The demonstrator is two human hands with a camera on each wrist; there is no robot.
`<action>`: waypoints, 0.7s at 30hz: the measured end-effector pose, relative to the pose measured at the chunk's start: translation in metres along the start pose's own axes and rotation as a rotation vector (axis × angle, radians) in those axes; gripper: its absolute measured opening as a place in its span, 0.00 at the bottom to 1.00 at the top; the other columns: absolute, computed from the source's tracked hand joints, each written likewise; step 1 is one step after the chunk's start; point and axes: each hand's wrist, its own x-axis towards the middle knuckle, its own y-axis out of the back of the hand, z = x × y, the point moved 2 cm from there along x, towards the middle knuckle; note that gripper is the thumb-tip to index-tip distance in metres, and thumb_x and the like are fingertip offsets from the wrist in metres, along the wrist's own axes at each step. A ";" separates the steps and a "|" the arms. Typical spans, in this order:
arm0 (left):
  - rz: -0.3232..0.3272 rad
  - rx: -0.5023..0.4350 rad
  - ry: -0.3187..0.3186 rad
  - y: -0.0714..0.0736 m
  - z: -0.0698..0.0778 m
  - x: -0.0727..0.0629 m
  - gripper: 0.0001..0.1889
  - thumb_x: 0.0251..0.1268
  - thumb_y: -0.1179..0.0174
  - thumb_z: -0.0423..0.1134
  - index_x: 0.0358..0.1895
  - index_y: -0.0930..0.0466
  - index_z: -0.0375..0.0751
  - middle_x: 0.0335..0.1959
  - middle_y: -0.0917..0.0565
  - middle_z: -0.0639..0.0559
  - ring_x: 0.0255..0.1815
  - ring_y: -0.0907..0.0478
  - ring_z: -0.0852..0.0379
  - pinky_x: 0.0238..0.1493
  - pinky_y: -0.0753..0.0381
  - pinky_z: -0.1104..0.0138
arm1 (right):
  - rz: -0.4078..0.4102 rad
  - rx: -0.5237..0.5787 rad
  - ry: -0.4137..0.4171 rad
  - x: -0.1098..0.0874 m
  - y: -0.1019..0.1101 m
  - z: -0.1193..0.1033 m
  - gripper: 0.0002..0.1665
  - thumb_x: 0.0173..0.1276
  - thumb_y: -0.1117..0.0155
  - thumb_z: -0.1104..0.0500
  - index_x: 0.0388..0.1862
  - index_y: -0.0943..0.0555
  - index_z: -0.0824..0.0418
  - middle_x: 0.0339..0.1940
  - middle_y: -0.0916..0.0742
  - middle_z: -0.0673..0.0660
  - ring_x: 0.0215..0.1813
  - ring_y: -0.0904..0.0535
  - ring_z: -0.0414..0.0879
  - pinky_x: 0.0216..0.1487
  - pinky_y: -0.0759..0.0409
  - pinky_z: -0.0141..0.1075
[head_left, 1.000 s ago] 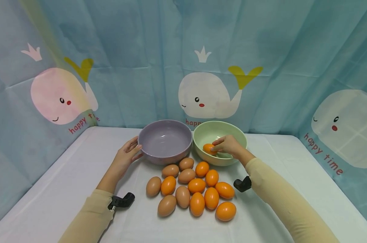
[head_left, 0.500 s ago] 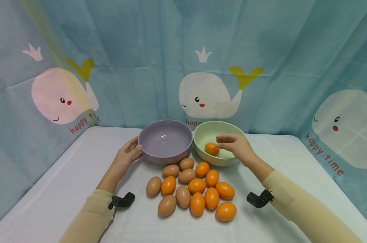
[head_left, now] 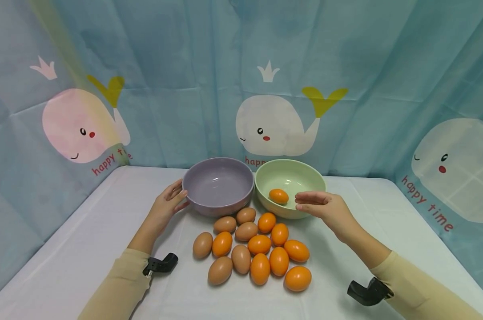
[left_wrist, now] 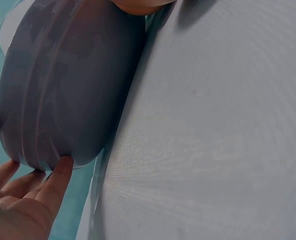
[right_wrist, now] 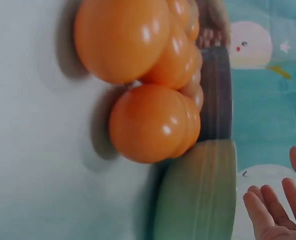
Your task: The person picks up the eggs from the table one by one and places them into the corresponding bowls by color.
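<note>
My left hand (head_left: pixel 165 206) rests against the left side of the purple bowl (head_left: pixel 213 210). In the left wrist view its spread fingertips (left_wrist: pixel 63 162) touch the bowl's outer wall. My right hand (head_left: pixel 329 211) holds nothing and hovers over the front right rim of the green bowl (head_left: pixel 301 178), fingers extended. Inside the green bowl lies one orange egg (head_left: pixel 279 196), to the left of the fingertips. In front of the bowls lie several orange eggs (head_left: pixel 259 269) and several brown eggs (head_left: pixel 219 271), grouped close together on the white table.
Both bowls stand side by side near the back edge of the white tablecloth (head_left: pixel 85 240). Behind them hangs a blue curtain (head_left: pixel 177 111) with printed whales. Black wrist mounts (head_left: pixel 161 264) stick out from both sleeves.
My right hand has let go of the orange egg in the green bowl, then drawn back right and toward me. The left hand stays at the purple bowl.
</note>
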 end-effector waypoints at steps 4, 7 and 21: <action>-0.004 -0.021 -0.006 0.000 0.001 0.000 0.38 0.78 0.49 0.47 0.81 0.57 0.39 0.82 0.50 0.41 0.82 0.49 0.45 0.73 0.30 0.55 | -0.013 0.013 -0.010 -0.008 -0.002 0.003 0.31 0.65 0.28 0.49 0.62 0.20 0.63 0.59 0.14 0.57 0.52 0.18 0.28 0.56 0.20 0.22; -0.005 -0.026 -0.003 0.000 0.001 0.000 0.38 0.78 0.49 0.47 0.81 0.57 0.39 0.82 0.51 0.41 0.82 0.49 0.45 0.72 0.30 0.56 | -0.013 0.020 -0.015 -0.013 -0.003 0.005 0.30 0.65 0.28 0.50 0.62 0.20 0.63 0.58 0.13 0.55 0.52 0.19 0.29 0.55 0.20 0.21; -0.010 -0.038 -0.008 0.001 0.000 0.001 0.38 0.78 0.48 0.47 0.81 0.57 0.39 0.82 0.50 0.42 0.82 0.49 0.46 0.72 0.28 0.58 | 0.032 0.056 -0.026 -0.027 -0.002 0.016 0.29 0.65 0.28 0.51 0.62 0.20 0.62 0.56 0.12 0.51 0.51 0.17 0.32 0.55 0.20 0.21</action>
